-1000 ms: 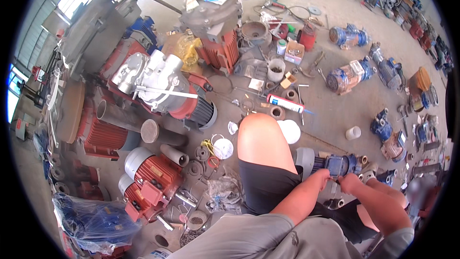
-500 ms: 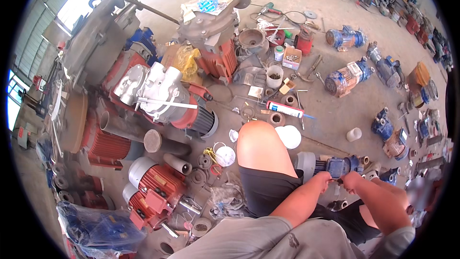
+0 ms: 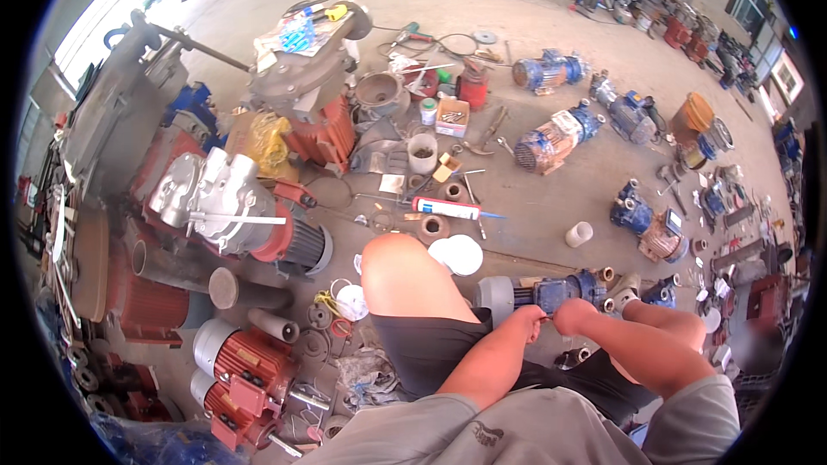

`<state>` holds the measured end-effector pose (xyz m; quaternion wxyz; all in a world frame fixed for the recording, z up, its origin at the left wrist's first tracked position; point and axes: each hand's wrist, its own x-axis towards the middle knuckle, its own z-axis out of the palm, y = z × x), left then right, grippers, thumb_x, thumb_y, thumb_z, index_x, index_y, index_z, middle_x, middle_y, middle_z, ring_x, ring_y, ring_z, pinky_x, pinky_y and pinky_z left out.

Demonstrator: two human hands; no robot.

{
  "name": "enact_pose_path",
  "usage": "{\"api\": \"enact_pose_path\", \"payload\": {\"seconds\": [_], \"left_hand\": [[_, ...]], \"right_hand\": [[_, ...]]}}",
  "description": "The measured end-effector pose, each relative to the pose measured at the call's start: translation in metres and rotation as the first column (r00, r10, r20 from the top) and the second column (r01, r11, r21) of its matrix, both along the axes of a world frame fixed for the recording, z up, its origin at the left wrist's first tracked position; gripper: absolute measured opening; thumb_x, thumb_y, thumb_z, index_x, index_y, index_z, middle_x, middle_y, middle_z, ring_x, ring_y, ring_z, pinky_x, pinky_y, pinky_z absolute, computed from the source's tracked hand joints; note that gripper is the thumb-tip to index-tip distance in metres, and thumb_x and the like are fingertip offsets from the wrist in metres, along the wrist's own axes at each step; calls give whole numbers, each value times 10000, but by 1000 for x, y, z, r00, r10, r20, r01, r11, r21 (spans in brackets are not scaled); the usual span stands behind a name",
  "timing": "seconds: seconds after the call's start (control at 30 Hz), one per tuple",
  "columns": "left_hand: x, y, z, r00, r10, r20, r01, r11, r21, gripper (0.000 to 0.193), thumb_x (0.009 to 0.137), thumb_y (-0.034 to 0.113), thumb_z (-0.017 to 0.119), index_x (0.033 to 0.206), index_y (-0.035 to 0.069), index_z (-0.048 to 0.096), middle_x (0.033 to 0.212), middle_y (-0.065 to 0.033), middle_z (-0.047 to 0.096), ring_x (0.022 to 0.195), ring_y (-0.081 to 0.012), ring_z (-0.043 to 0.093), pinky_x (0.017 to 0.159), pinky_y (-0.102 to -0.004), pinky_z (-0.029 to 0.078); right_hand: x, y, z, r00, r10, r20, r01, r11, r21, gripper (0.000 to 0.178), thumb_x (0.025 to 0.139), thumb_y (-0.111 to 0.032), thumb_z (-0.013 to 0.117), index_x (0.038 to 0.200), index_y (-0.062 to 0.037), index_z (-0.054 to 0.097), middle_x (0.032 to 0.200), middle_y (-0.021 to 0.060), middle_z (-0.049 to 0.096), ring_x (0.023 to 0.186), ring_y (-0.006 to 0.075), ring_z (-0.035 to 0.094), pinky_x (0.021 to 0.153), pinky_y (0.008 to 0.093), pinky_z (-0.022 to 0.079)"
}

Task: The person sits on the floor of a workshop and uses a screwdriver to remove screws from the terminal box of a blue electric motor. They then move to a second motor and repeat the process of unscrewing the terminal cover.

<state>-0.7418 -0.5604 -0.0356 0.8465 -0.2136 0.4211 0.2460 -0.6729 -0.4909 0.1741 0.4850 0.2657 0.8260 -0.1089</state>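
A blue motor-pump unit (image 3: pixel 556 293) with a grey rounded end cover lies on the floor before my knees. Over its near side, my left hand (image 3: pixel 532 320) is closed, its fingers curled together. My right hand (image 3: pixel 572 317) is closed just beside it, almost touching. A small dark thing shows between the two hands, too small and covered to name. The hands hide part of the motor's near face. Left of the motor, two white round lids (image 3: pixel 463 255) lie by my bent knee (image 3: pixel 405 280).
A sealant tube (image 3: pixel 446 207) lies ahead, near rusty metal rings (image 3: pixel 433 226). A white plastic cup (image 3: pixel 579 233) and several blue motors (image 3: pixel 560 133) stand to the right. Red motors (image 3: pixel 250 370) and a silver gear housing (image 3: pixel 215 202) crowd the left.
The view has turned to the right, so the scene sits farther left. Both hands remain closed near the motor's side; the right hand has come nearer the left.
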Motion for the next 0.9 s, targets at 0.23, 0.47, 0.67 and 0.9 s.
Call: {"api": "enact_pose_path", "payload": {"seconds": [0.23, 0.47, 0.67, 0.9], "left_hand": [[-11, -19, 19, 994, 57, -92, -59, 998, -19, 292, 1014, 317, 584, 788, 147, 656, 458, 83, 361, 362, -86, 302, 410, -296, 249], [-12, -19, 25, 998, 35, -51, -38, 997, -64, 246, 1027, 353, 600, 868, 172, 648, 539, 103, 309, 453, -68, 281, 441, -259, 238], [-11, -11, 57, 1000, -20, 0, 20, 998, 55, 275, 1044, 344, 519, 886, 165, 657, 504, 103, 331, 394, -67, 302, 404, -258, 234], [-15, -15, 52, 997, -27, 75, 26, 1000, 15, 314, 1065, 348, 478, 816, 173, 556, 563, 90, 312, 467, -77, 276, 454, -269, 238]], "right_hand": [[7, -6, 21, 995, -8, -99, 8, 1000, -2, 298, 975, -263, 532, 1095, -156, 783, 908, 134, 772, 828, 322, 760, 728, 460, 596], [-22, -33, 73, 962, 270, 27, -270, 963, -8, 285, 918, -224, 574, 1070, -121, 791, 1023, 137, 779, 965, 304, 755, 797, 440, 585], [56, 27, -54, 631, -771, 89, 751, 577, -321, 278, 986, -255, 527, 1037, -75, 732, 741, 148, 701, 617, 302, 693, 566, 456, 546], [30, -33, 21, 840, 441, -316, -371, 892, 258, 231, 983, -217, 522, 1024, -74, 698, 758, 138, 730, 623, 305, 718, 539, 450, 539]]}}
